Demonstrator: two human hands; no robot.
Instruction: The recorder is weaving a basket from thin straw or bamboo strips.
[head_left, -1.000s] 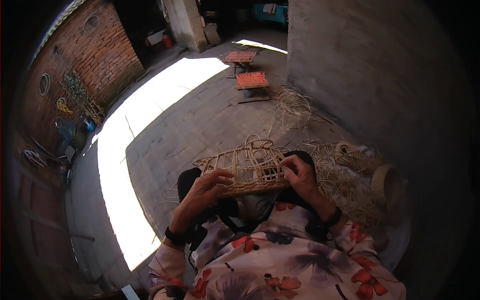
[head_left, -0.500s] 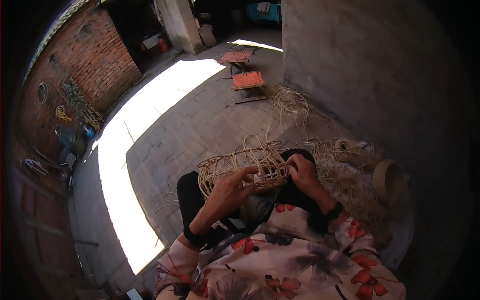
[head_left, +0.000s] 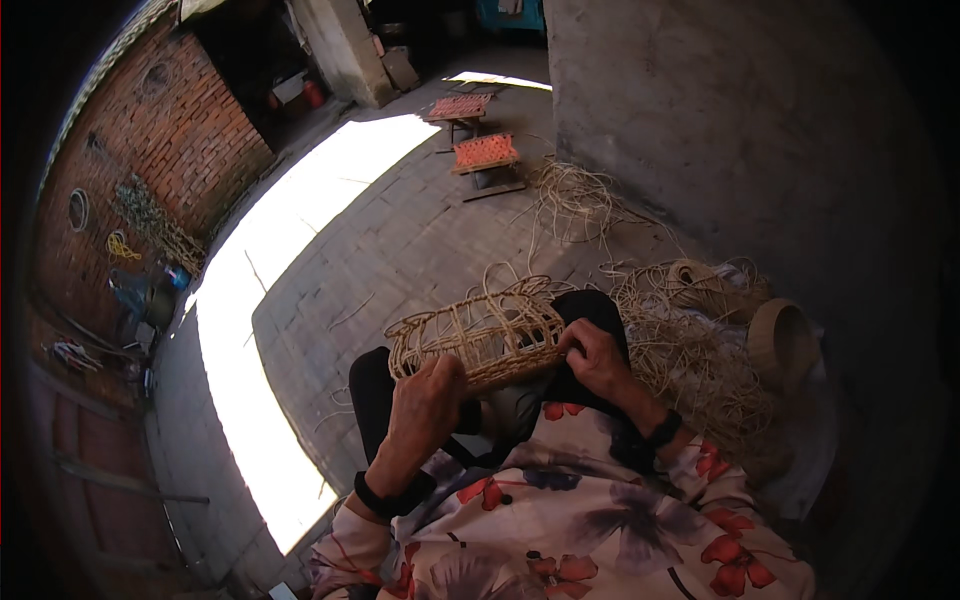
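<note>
A tan woven basket [head_left: 510,362] lies across my lap, its open lattice of cord facing up and a denser braided band along the near side. My left hand [head_left: 428,395] is closed on the basket's near left edge, fingers curled over the rim. At the right end, my right hand [head_left: 597,358] pinches the basket's edge, thumb and fingers together. Whether a single strand is also between those fingers cannot be made out. Loose loops of cord stick up from the far side of the basket.
To my right lie a heap of loose cord [head_left: 690,350], a cord roll [head_left: 690,275] and a round tan band [head_left: 780,338]. Further off are another cord tangle [head_left: 575,200] and two stools with red woven seats [head_left: 485,152]. A plastered wall [head_left: 720,120] rises at right.
My left hand has moved down and left from above the basket's middle and closed on its near left edge. The right hand stays at the right end. The view has shifted slightly.
</note>
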